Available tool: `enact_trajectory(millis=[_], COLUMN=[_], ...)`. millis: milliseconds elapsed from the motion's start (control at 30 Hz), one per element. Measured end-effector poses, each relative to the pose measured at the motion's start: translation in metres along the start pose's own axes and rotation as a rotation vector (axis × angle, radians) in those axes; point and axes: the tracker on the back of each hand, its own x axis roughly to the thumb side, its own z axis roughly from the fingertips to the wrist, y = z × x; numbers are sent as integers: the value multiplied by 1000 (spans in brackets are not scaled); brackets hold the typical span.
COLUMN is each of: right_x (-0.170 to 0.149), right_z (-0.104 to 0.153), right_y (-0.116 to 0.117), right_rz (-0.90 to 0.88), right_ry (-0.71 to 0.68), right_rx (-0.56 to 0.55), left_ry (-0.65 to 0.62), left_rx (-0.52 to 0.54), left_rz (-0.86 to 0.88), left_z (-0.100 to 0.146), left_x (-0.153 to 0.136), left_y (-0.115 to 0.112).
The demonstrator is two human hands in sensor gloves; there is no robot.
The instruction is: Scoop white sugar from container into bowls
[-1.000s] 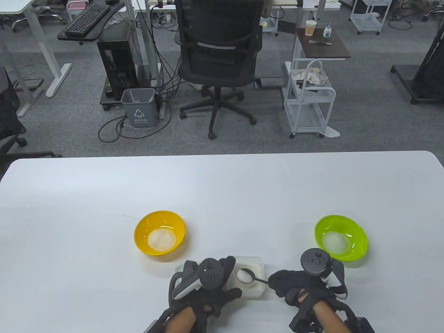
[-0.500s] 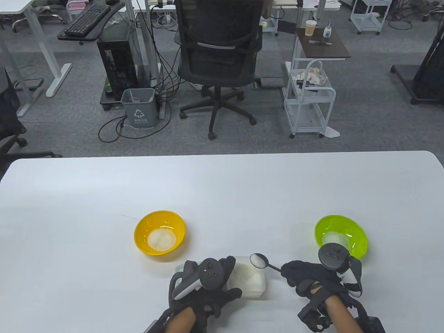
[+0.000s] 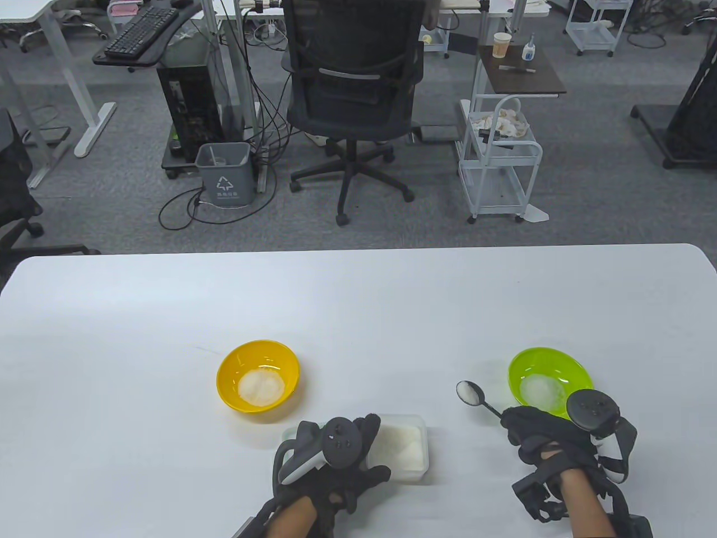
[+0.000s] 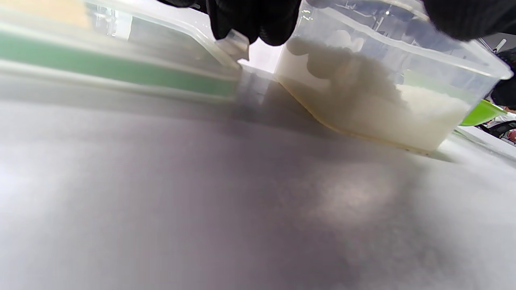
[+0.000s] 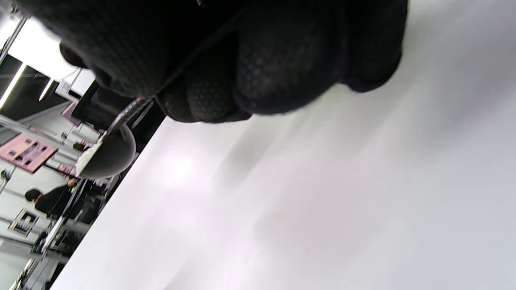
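While aloft, spoon (image 3: 469,393) beside green bowl (image 3: 580,374).

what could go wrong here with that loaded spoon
1. The spoon is heaped with sugar and sits over bare table, left of the green bowl; a tilt or jolt would likely spill grains there.
2. The right hand holds only the handle's end, so the spoon could wobble.
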Motion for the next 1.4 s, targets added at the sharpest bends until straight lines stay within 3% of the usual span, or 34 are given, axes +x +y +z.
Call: enact_trajectory(millis=[367,667,1067,1233,1400], right_x=[-28,-41,-18,-6,-3], right_z=[-3,-4,5,9,10], right_y=[-45,-64,-59,-51,-48], right_rz=[-80,114,526,679,681], right_ry=[117,186,102,47,29], right_rx=[-193,-400,-681,-750,-748], left_ry=[-1,-2,-1,1,1], left_rx=[1,0,-2,-1,-1], left_rz=[-1,1,3,2,2], left_z=[0,0,1,1,1], left_x=[0,0,0,0,0], left_y=[0,0,0,0,0])
